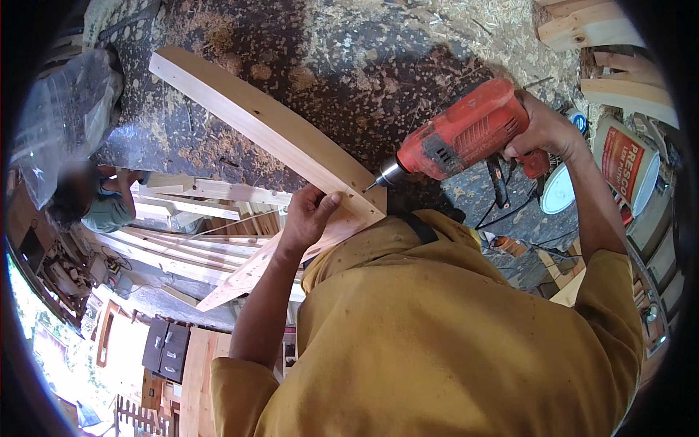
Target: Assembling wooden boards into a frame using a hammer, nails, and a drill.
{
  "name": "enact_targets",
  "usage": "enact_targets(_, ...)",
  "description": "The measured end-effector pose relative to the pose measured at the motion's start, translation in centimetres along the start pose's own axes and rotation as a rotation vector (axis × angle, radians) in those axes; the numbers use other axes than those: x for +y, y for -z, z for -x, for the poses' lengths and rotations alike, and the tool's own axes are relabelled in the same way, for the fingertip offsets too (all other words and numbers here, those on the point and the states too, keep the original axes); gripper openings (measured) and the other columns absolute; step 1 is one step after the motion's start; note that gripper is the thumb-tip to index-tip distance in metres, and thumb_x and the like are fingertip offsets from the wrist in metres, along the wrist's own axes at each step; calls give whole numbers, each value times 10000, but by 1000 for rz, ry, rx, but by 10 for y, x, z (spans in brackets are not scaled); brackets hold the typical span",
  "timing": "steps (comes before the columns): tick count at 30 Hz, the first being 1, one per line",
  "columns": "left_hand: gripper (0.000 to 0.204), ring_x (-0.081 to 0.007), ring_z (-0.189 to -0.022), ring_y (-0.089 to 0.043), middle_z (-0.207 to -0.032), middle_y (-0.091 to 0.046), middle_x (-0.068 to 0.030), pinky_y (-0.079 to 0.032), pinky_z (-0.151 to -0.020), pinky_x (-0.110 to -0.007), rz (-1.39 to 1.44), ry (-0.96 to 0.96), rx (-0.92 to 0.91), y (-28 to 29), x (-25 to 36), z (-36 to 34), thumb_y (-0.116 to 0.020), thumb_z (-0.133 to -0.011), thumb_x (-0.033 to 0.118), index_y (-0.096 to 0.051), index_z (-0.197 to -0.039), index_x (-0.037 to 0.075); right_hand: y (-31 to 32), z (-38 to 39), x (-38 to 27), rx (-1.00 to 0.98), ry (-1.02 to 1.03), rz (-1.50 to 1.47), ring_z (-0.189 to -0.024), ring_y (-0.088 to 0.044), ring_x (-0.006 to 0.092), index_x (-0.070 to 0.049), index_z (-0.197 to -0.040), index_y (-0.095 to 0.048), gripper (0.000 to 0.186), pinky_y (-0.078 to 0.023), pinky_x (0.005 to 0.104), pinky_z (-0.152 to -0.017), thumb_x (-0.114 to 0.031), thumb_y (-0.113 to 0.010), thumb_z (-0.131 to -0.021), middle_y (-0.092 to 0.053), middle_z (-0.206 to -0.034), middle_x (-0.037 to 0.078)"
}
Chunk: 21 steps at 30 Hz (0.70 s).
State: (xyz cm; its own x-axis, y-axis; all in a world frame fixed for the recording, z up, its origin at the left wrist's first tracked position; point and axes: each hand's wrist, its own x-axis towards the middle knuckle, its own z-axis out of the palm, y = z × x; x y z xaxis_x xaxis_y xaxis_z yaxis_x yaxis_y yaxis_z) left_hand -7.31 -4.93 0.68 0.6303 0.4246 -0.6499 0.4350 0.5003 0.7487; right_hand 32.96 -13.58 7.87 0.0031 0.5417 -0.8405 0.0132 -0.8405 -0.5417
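My right hand [542, 127] is wrapped round the grip of a red power drill [466, 131]. The drill points left, and the tip of its thin bit meets, or nearly meets, the end of a pale wooden beam [255, 120]. That beam slants up to the far left and has small dark holes or knots near its near end. A second pale board [244, 280] runs down to the left from the same corner, close against my body. My left hand [309, 216] grips the wood at this corner, thumb on the beam's side; its other fingers are partly hidden.
Sawdust covers the dark worktop [349, 44]. On the right stand a white-and-red tub [622, 164], a round white lid [557, 191] and black cables. Lumber [593, 29] is stacked far right, more boards [182, 251] lie left. Another person [109, 207] works at left, near clear plastic sheeting [69, 109].
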Motion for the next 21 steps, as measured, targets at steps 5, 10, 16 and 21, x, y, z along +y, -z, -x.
enact_targets(5,388,-154,-926,-596,-978,-673,-120,-457,-843,-300,-26,63,-20,4,-1,2,-604,-904,303,-609,-1077,-44,-6,-1,-3,-8,-6,-62,-853,-606,152,65,-1208,-460,808,-504,287,-788,-85,-804,-492,-618,-1015,101)
enact_targets(10,394,-154,-923,-596,-964,-674,-122,-457,-841,-298,-57,71,-36,3,0,-1,-610,-898,305,-608,-1077,-46,2,-4,0,-65,-57,-1,-936,-582,161,22,-1303,-391,931,-500,301,-829,-109,-810,-482,-567,-1120,83)
enact_targets(16,380,-161,-929,-599,-964,-676,-123,-459,-845,-305,-46,53,-45,4,3,1,-597,-906,299,-613,-1071,-42,0,-2,-7,-74,102,-49,-735,-626,143,36,-1159,-523,698,-528,277,-667,-75,-795,-525,-636,-922,94)
enact_targets(21,364,-160,-928,-605,-974,-677,-124,-464,-842,-303,-137,56,-54,6,-1,2,-593,-910,288,-614,-1075,-36,6,9,-13,-141,-20,-85,-649,-620,141,32,-1117,-549,579,-522,273,-615,-35,-753,-580,-640,-786,84)
